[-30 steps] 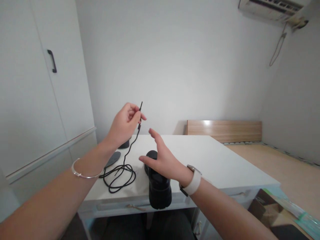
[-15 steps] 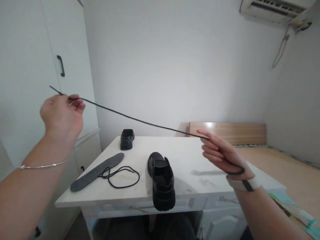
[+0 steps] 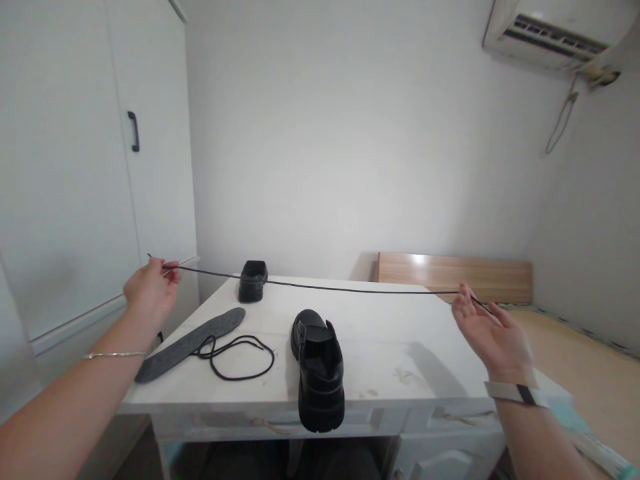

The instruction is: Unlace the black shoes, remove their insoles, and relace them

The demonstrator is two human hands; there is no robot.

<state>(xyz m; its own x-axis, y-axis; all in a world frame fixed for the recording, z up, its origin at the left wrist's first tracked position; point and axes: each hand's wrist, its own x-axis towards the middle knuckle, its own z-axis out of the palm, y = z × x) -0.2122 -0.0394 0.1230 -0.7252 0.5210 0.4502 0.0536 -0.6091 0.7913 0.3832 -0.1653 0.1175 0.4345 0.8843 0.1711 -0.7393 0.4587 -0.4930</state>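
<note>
A black shoelace (image 3: 320, 288) stretches almost straight across the view, above the white table. Its left part is pinched in my left hand (image 3: 153, 283), with a short end sticking out past the fingers. On the other side my right hand (image 3: 493, 333), palm turned up, holds the lace near its other end between thumb and fingers. Below the lace a black shoe (image 3: 320, 373) stands at the table's front edge, its heel toward me. A second black shoe (image 3: 253, 283) stands at the far left, behind the lace.
A grey insole (image 3: 193, 343) and a loose black lace (image 3: 243, 360) lie on the left of the white table (image 3: 380, 347). A white wardrobe (image 3: 75, 167) stands at the left. To the right is a bed with a wooden headboard (image 3: 455, 275).
Both hands have come down, and my right hand has moved right and turned palm up. The lace, slanted before, is now nearly level and more of it is stretched between the hands.
</note>
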